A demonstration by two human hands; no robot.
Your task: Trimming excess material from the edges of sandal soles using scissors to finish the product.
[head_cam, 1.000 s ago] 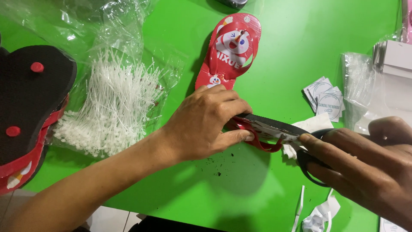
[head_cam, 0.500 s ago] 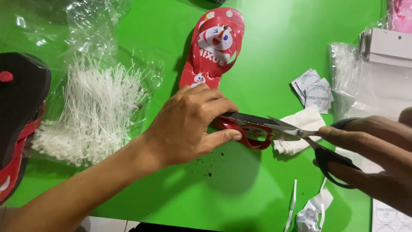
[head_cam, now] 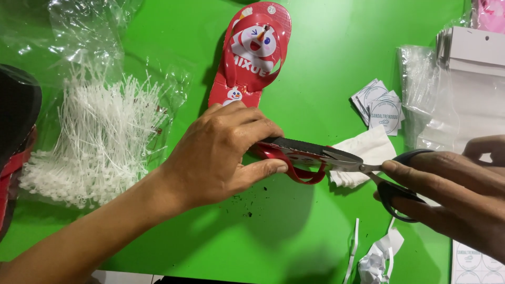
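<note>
Green tabletop (head_cam: 315, 231) seen from above. Left hand (head_cam: 221, 155), fingers curled together, clamps a red flip-flop (head_cam: 294, 152) held on edge at centre, its black sole uppermost and its red strap (head_cam: 302, 176) looping below. Right hand (head_cam: 457, 194), fingers closed through the black handles, holds scissors (head_cam: 368, 167) whose blades meet the sandal's sole edge beside the left fingertips; the left hand hides most of the sandal. Black crumbs (head_cam: 247, 202) dot the surface beneath. A second red flip-flop (head_cam: 252, 52) with a snowman print lies flat beyond the left hand. White plastic tag fasteners (head_cam: 94, 147) are heaped on clear film at left; a crumpled white tissue (head_cam: 363, 152) lies behind the blades. Round printed stickers (head_cam: 381, 108) and clear bags with white header cards (head_cam: 468, 89) sit at right; paper scraps (head_cam: 376, 257) lie near the front edge.
</note>
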